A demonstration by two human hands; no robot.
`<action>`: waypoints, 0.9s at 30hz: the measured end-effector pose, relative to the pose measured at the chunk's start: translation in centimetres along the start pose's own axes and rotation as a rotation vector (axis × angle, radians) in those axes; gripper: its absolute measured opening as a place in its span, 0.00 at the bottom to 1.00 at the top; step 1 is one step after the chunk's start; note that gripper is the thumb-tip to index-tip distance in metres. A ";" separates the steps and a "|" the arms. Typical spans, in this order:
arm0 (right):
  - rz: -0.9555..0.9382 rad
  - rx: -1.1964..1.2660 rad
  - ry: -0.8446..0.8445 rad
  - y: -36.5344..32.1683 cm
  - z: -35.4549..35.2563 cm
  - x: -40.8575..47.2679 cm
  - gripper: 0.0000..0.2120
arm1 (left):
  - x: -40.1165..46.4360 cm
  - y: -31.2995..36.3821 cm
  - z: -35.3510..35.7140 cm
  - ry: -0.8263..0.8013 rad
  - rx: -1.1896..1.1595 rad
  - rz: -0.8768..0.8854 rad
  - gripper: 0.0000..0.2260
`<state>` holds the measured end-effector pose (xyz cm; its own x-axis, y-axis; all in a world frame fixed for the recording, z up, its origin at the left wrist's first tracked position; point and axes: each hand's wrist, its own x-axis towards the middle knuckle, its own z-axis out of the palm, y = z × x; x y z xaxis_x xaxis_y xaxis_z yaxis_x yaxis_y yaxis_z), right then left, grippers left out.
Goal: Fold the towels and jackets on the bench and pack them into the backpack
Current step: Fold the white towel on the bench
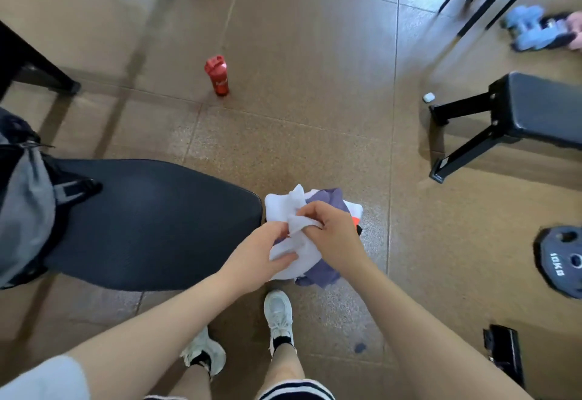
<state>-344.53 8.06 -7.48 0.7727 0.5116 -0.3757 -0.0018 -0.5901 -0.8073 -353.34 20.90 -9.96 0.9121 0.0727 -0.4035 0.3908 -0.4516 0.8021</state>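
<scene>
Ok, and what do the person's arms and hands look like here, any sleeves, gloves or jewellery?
Both hands, left hand and right hand, are bare: no gloves, and no rings or watch that I can see. Both forearms are uncovered to the frame's edge. A pale short sleeve shows at the lower left, on the left upper arm. The right arm leaves the picture before any sleeve appears.

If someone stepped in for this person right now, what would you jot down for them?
Left hand: pinching the white towel from below.
Right hand: gripping the same towel from above.
Towel is bunched, held over a pile of clothes, purple and white, just off the bench end.
Backpack sits on the bench's far left.
Done: nothing visibly folded or packed.
Left: fold this towel, then the pile, and pack everything.
</scene>
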 end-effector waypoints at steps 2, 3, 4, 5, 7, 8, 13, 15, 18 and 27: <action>-0.017 0.028 -0.044 -3.4 0.6 -1.1 0.09 | -1.6 -0.3 -2.0 0.102 0.017 0.063 0.08; -0.012 0.060 -0.082 -5.0 1.1 -1.7 0.08 | -2.4 -0.7 -3.2 0.131 0.015 0.085 0.07; 0.005 0.116 -0.138 -6.3 1.5 -2.2 0.08 | -3.4 -1.0 -4.5 0.144 0.002 0.102 0.07; 0.032 0.180 -0.209 -7.4 1.9 -2.7 0.07 | -4.3 -1.4 -5.9 0.137 -0.025 0.105 0.05; 0.099 0.266 -0.364 -8.9 2.5 -3.8 0.05 | -6.6 -2.0 -8.3 0.096 -0.089 0.098 0.02; 0.119 0.304 -0.422 -9.3 2.8 -4.3 0.05 | -7.6 -2.2 -9.5 0.082 -0.111 0.103 0.04; 0.129 0.448 -0.324 -10.6 6.2 -5.9 0.04 | -11.9 -3.9 -12.9 -0.005 -0.109 0.082 0.07; 0.115 0.489 -0.318 -11.2 7.4 -6.3 0.04 | -13.4 -4.9 -13.2 -0.079 -0.100 0.047 0.07; 0.085 0.612 -0.369 -12.3 8.8 -7.1 0.05 | -15.4 -7.1 -13.5 -0.099 -0.132 -0.039 0.07; 0.251 0.288 0.021 -10.3 14.4 -7.2 0.04 | -20.7 -13.8 -12.5 0.062 -0.034 -0.258 0.08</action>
<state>-359.23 19.39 -2.97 0.7383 0.3588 -0.5712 -0.3689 -0.4943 -0.7872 -376.11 36.79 -7.16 0.7871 0.2360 -0.5699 0.6145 -0.3812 0.6908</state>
